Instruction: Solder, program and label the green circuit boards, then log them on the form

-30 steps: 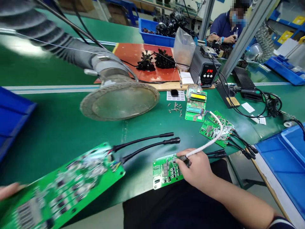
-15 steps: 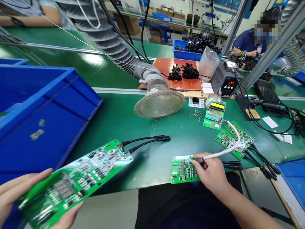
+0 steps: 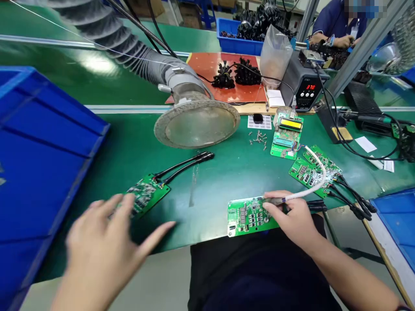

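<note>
My left hand [image 3: 103, 246] hovers open with spread fingers over the near table edge, its fingertips at a green circuit board [image 3: 145, 193] with two black cables [image 3: 184, 164] that lies on the green table. My right hand [image 3: 292, 218] pinches a probe on a white cable [image 3: 316, 181] and presses it against a second green circuit board [image 3: 246, 216] at the table's front edge.
A large blue bin [image 3: 42, 164] stands at the left. A grey fume hose with a round funnel [image 3: 196, 123] sits mid-table. Further boards [image 3: 309, 170], a display board [image 3: 285, 134], loose screws [image 3: 257, 138] and a power unit [image 3: 303, 88] lie to the right. Another person [image 3: 337, 26] works at the back right.
My left hand has laid the cabled circuit board on the table and let go of it; the hand is now open above it. My right hand has stayed on the front board.
</note>
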The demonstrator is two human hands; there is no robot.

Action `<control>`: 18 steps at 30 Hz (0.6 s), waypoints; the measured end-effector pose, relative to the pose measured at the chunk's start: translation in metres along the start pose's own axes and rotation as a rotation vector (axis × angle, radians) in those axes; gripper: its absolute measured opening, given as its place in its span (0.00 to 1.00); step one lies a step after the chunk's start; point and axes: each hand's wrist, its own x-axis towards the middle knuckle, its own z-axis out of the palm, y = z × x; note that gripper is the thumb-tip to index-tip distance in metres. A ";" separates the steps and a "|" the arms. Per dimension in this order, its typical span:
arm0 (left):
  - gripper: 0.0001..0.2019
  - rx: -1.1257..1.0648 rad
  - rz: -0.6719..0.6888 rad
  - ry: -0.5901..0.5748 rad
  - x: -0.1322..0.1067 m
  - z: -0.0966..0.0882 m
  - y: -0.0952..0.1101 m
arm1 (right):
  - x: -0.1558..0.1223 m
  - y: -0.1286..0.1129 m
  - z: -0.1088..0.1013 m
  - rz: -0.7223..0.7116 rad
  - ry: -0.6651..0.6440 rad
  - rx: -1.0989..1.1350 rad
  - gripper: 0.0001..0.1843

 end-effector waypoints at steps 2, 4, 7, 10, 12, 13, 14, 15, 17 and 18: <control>0.40 -0.053 0.218 -0.093 0.004 0.008 0.030 | 0.003 -0.008 -0.022 -0.014 0.032 -0.006 0.10; 0.41 -0.196 0.361 -0.198 0.014 0.015 0.058 | 0.008 -0.011 -0.054 -0.030 0.040 -0.090 0.10; 0.32 -0.351 0.464 -0.277 0.050 0.025 0.097 | 0.016 -0.006 -0.109 0.011 -0.012 -0.289 0.13; 0.21 -0.413 0.658 -0.346 0.101 0.043 0.143 | 0.018 0.008 -0.151 0.009 -0.029 -0.527 0.14; 0.22 -0.400 0.831 -0.392 0.133 0.061 0.177 | 0.016 0.018 -0.166 -0.034 -0.003 -0.652 0.15; 0.24 -0.398 0.884 -0.406 0.146 0.071 0.193 | 0.014 0.023 -0.169 -0.057 0.015 -0.698 0.15; 0.28 -0.388 0.933 -0.419 0.157 0.080 0.207 | 0.013 0.028 -0.171 -0.074 0.030 -0.736 0.15; 0.33 -0.376 0.973 -0.427 0.165 0.090 0.219 | 0.011 0.033 -0.171 -0.082 0.045 -0.766 0.16; 0.38 -0.347 1.036 -0.437 0.175 0.104 0.235 | 0.009 0.040 -0.171 -0.083 0.060 -0.813 0.16; 0.38 -0.333 1.061 -0.439 0.178 0.108 0.239 | 0.008 0.043 -0.171 -0.078 0.064 -0.831 0.16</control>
